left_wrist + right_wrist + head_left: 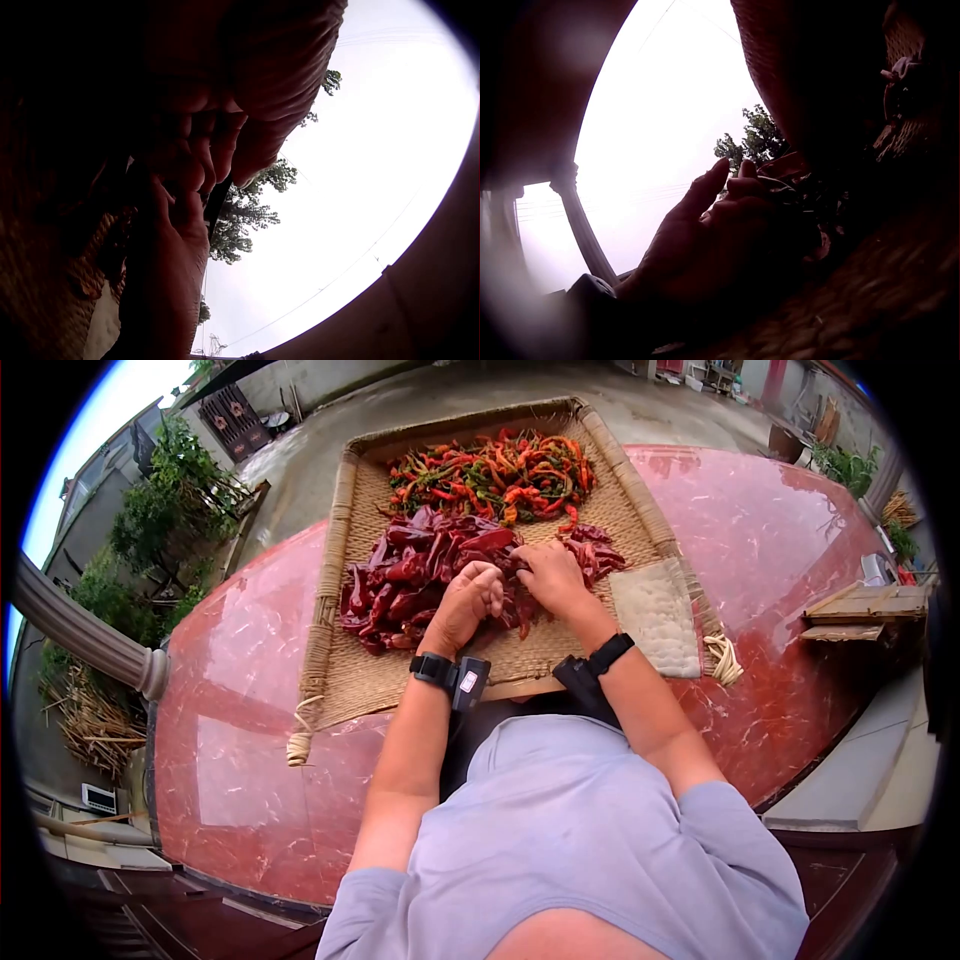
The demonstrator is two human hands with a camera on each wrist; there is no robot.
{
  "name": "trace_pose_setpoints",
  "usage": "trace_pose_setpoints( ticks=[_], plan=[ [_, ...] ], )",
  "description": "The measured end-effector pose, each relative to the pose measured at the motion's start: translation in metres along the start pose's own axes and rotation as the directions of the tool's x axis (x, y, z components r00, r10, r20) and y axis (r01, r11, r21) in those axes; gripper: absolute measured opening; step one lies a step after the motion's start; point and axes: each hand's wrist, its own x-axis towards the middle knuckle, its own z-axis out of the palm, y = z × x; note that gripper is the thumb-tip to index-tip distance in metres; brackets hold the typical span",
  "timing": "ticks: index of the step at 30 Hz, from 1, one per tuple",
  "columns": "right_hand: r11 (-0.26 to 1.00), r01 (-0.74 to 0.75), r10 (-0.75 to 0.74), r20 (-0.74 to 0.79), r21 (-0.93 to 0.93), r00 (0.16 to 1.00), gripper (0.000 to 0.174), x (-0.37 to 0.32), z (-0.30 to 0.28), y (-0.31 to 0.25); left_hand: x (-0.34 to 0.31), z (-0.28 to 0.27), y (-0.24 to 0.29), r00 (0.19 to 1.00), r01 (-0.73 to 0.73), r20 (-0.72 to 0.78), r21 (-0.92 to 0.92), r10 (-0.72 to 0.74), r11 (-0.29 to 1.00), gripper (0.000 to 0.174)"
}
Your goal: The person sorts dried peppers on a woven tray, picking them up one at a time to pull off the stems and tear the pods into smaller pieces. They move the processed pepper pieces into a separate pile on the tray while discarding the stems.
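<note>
Across the middle of the frame, left to right, I first see the heap of dark red peppers (pixel 395 572), lying left of centre on the woven tray (pixel 329 575). Beside its right side is the left hand (pixel 462 608), its fingers curled in towards the palm. The right hand (pixel 555 575) reaches in close by, fingers bent down at the peppers. Both wrist views show the hands close together, but I can't tell whether either one grips a pepper.

Right of them lies a smaller dark red cluster (pixel 597 552), then a pale cloth (pixel 655 615) at the tray's right. Thinner red, orange and green peppers (pixel 490 475) fill the upper part.

As for progress, I judge that plenty of dark red ones remain within reach; nothing marks which are finished. They point every way, sharing no long axis, though one by the fingers (pixel 488 541) lies roughly left to right.
</note>
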Motion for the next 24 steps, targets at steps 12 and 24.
trace_pose_setpoints(
  ticks=[12,24],
  plan=[
    [0.691,-0.142,0.162,0.039,0.709,0.986,0.014,-0.021,-0.021,-0.033,-0.002,0.003,-0.003,0.999,-0.021,-0.028,0.142,0.025,0.990,0.018],
    [0.972,-0.232,0.235,-0.288,0.045,0.928,0.021,-0.009,-0.040,0.007,-0.005,0.007,0.002,0.998,-0.048,-0.042,0.080,0.052,0.996,0.024]
  ],
)
